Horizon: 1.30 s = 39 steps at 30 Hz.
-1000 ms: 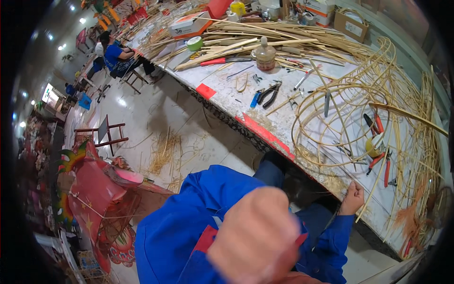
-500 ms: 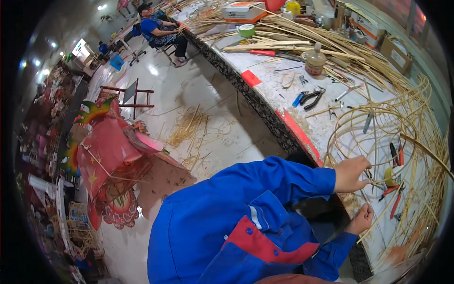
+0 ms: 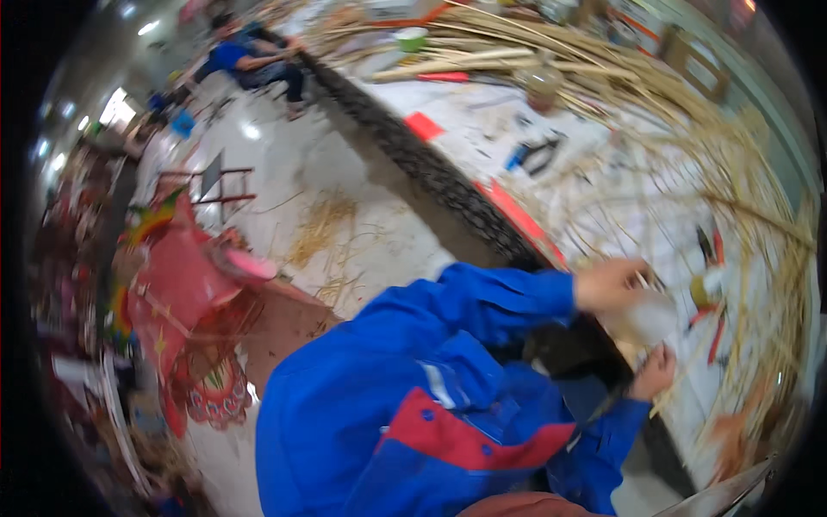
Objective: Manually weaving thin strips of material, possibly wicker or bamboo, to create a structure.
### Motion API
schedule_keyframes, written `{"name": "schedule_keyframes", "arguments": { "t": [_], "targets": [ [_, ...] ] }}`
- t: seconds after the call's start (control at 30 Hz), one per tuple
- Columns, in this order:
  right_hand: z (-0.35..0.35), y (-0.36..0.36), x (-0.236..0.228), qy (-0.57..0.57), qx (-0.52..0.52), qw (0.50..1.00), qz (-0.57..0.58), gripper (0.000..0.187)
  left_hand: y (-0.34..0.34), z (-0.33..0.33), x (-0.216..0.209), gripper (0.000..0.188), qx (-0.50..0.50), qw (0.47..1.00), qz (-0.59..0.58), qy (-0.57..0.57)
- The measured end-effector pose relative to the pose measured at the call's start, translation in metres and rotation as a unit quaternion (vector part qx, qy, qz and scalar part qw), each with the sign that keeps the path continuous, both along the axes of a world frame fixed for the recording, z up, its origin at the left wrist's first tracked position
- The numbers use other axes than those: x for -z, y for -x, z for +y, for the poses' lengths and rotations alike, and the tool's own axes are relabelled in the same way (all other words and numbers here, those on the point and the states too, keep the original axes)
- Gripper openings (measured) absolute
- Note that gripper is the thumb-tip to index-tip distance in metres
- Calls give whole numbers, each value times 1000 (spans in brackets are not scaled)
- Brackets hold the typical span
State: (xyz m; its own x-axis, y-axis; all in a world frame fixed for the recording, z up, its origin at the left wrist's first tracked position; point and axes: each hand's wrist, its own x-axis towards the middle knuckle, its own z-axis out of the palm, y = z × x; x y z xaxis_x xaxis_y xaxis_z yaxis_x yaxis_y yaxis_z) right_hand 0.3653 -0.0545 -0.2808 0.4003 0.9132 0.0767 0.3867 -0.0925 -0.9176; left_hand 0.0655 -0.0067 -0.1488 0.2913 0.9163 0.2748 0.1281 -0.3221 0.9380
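Between the bare left hand [image 3: 608, 286] and the bare right hand [image 3: 656, 376] is a blurry, pale, round thing [image 3: 653, 319]. Soft, steady fingers on both sides could help keep it still. The left hand stretches from a blue cloth sleeve [image 3: 508, 297], fingers partly bent; the right hand curls near the white desk's [image 3: 469, 116] edge. I cannot tell if either grips anything.

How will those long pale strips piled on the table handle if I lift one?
The strips look thin for their length, so one is probably light and may flex. They overlap, so it could drag neighbours along.
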Motion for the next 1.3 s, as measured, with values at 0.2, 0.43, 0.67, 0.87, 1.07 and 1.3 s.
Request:
{"name": "schedule_keyframes", "arguments": {
  "t": [0.2, 0.43, 0.67, 0.87, 1.07, 1.3],
  "targets": [
    [2, 55, -45, -103, 4, 995, -7, 20, 73, 2, -12, 24, 42, 986, -53, 149],
    [-12, 61, -64, -76, 25, 992, 102, 18, 64, 6, -21, 35, 85, 959, -55, 263],
    [-16, 64, -67, -81, 7, 987, 137, 17, 43, 7, -18, 37, 90, 958, -71, 262],
    [-8, 69, -88, -78, -40, 985, 147, 14, 33, 9, -7, 35, 73, 968, -62, 231],
    [18, 98, -145, -204, -175, 960, -79, 11, 32, 12, -6, 30, 73, 970, -61, 224],
    [42, 109, -119, -70, -260, 928, 257, 12, 33, 13, -8, 31, 83, 970, -54, 224]
  ]
}}
